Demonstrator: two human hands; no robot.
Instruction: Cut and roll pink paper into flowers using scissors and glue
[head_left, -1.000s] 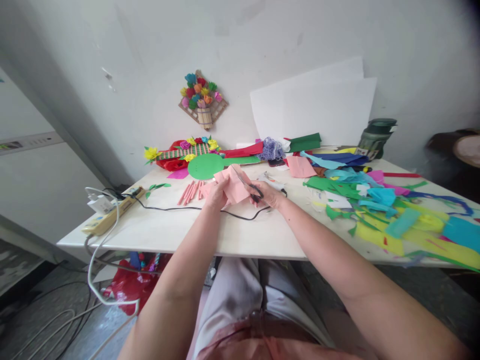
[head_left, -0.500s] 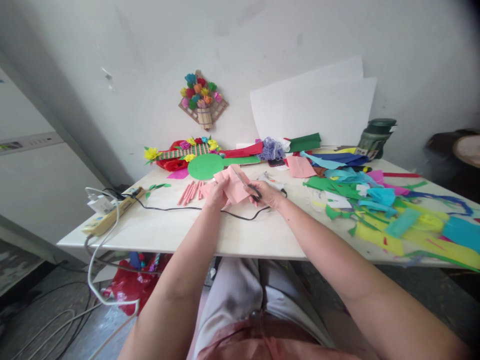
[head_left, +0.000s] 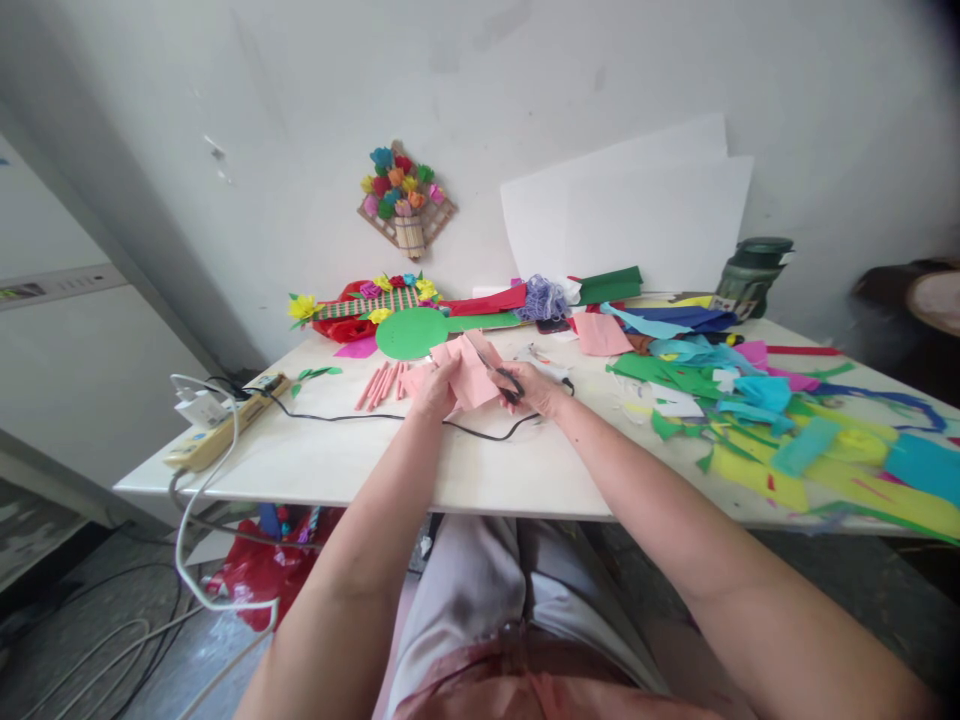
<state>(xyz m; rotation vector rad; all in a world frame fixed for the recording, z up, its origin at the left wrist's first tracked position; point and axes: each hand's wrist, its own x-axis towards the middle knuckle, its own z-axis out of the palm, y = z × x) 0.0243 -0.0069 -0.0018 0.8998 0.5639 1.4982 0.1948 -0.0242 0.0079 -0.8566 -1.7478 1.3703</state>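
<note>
A sheet of pink paper [head_left: 474, 378] is held up over the white table by my left hand [head_left: 436, 388], whose fingers are closed on its left side. My right hand [head_left: 531, 386] is closed round the dark handles of a pair of scissors [head_left: 511, 382]. The scissor blades lie against the paper and slant up to the left. Several thin pink paper rolls [head_left: 381, 385] rest on the table left of my left hand. Behind the paper lies a round green paper piece [head_left: 412, 332]. My fingertips are partly hidden by the paper.
Colourful paper scraps [head_left: 780, 420] cover the table's right side, with a dark green bottle [head_left: 752, 277] behind them. A black cord [head_left: 345, 417] crosses the table from the power strip [head_left: 225, 430] at left. A paper-flower basket [head_left: 405, 205] hangs on the wall.
The scissor blades have shifted slightly against the pink paper, and its upper part now stands a little apart along the cut. Both hands stay almost in place.
</note>
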